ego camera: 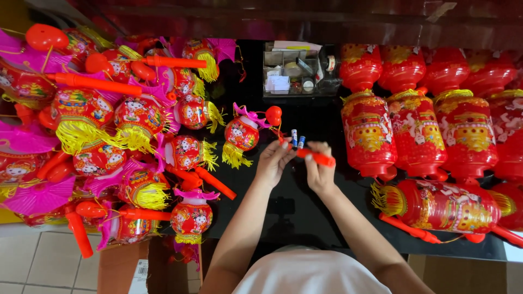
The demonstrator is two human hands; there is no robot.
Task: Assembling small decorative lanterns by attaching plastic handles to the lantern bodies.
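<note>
Presently, a red lantern handle (316, 158) is being gripped by the closed right hand (320, 173) over the black table (294, 212); its end is being pinched by the left hand (271, 162); two small batteries (297, 139) are lying just beyond; judged step: battery fitting; careful alignment is being called for.

Bare black table (294, 212) centre; lantern heap (125, 141) left, lantern rows (430, 125) right.

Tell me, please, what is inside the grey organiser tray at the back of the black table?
The grey organiser tray holds white paper slips and tape rolls; anything underneath is hidden.
</note>
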